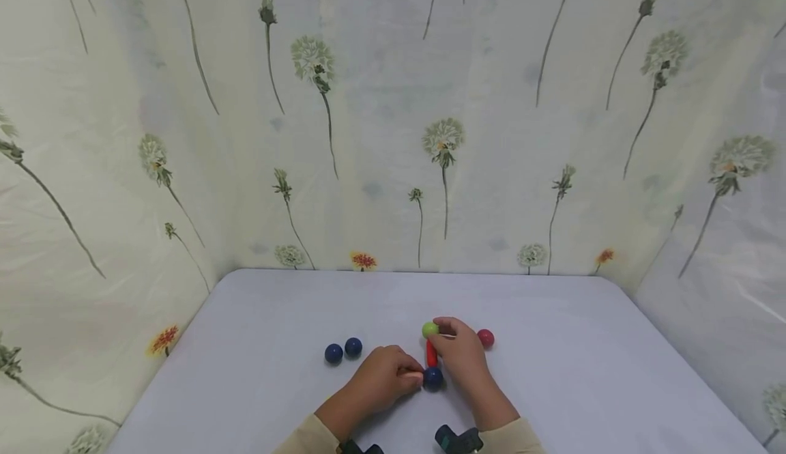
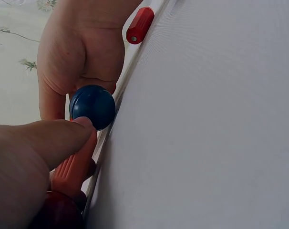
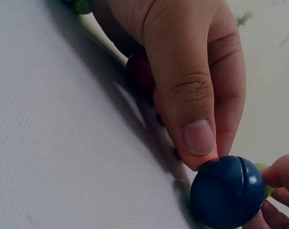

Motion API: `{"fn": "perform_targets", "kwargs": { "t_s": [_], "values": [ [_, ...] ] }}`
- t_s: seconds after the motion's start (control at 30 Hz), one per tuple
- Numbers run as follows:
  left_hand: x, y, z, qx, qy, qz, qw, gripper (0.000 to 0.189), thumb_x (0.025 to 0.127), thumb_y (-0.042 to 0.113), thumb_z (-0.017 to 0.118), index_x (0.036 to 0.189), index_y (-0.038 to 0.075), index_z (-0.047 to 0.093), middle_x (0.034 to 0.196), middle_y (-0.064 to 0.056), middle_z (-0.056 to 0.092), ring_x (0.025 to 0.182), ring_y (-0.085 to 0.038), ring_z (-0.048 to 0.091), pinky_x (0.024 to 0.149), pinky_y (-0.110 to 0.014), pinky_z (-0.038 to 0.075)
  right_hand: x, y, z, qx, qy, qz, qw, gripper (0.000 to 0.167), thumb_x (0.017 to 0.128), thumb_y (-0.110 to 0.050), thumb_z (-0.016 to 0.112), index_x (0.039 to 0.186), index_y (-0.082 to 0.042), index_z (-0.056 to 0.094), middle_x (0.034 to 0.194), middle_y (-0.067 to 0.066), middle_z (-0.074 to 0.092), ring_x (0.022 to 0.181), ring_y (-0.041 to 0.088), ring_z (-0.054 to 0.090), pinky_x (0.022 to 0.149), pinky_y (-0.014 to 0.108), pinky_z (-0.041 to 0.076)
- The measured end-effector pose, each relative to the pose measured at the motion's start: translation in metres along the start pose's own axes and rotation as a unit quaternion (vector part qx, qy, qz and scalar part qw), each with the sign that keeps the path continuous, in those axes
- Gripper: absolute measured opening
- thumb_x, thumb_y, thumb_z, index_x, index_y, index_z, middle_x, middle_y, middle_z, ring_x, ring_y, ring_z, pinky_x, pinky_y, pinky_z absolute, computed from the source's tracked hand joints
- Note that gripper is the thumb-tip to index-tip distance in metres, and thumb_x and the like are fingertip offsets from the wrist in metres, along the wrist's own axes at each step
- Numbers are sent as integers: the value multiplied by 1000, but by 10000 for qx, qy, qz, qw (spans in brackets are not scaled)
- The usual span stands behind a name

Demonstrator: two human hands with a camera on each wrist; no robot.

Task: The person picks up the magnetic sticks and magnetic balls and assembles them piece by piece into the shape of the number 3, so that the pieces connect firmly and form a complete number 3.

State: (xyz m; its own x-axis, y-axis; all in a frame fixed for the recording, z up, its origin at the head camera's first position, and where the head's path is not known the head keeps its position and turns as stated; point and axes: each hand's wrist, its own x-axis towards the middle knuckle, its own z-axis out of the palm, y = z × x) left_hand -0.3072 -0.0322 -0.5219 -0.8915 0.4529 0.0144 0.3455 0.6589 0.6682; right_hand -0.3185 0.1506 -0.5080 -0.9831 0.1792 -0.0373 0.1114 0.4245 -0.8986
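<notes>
My left hand (image 1: 388,377) pinches an orange ridged rod (image 2: 68,169), its thumb lying along it. A blue ball (image 1: 432,378) sits at the rod's right end, and a dark red ball (image 3: 140,71) at its other end under the palm. My right hand (image 1: 465,353) holds a small green ball (image 1: 430,330) between thumb and fingers, farther back. A red rod (image 1: 432,353) runs between the green ball and the blue ball in the head view. Most of the orange rod is hidden by the left fingers in the head view.
Two dark blue balls (image 1: 342,350) lie on the white table (image 1: 264,331) left of the hands. A red ball (image 1: 486,338) is just right of the right hand. Another red rod (image 2: 140,25) shows in the left wrist view. Flower-printed curtains (image 1: 381,133) surround the table.
</notes>
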Motion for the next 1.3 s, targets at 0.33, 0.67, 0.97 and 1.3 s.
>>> {"fn": "perform_targets", "kwargs": {
  "t_s": [0.33, 0.67, 0.97, 1.3],
  "values": [
    [-2, 0, 1, -150, -67, 9, 9999, 11, 94, 37, 79, 99, 28, 83, 88, 19, 69, 86, -1, 59, 85, -34, 50, 0, 4, 4, -95, 28, 35, 9999, 33, 98, -21, 70, 130, -10, 69, 131, 15, 68, 114, 30, 68, 96, 45, 59],
    [-3, 0, 0, -15, 17, 202, 9998, 11, 93, 36, 80, 97, 26, 83, 86, 17, 68, 83, 0, 58, 78, -29, 47, 0, 6, 5, -642, 40, -155, 9978, 31, 97, -21, 72, 126, -10, 72, 123, 11, 73, 115, 30, 68, 99, 50, 56],
    [-3, 1, 0, 78, 76, 296, 9995, 11, 93, 36, 80, 98, 27, 83, 86, 18, 68, 83, 1, 57, 78, -29, 46, 4, 6, 5, -814, 14, -221, 9964, 32, 97, -22, 73, 126, -11, 73, 122, 9, 74, 113, 27, 69, 100, 50, 55],
    [-3, 0, -2, 82, 91, 329, 9994, 11, 93, 37, 80, 98, 27, 83, 87, 18, 68, 84, 1, 58, 79, -29, 48, 4, 5, 4, -720, -1, -339, 9968, 38, 96, -24, 73, 131, -11, 72, 124, 11, 73, 115, 28, 68, 101, 52, 54]
  ]
}}
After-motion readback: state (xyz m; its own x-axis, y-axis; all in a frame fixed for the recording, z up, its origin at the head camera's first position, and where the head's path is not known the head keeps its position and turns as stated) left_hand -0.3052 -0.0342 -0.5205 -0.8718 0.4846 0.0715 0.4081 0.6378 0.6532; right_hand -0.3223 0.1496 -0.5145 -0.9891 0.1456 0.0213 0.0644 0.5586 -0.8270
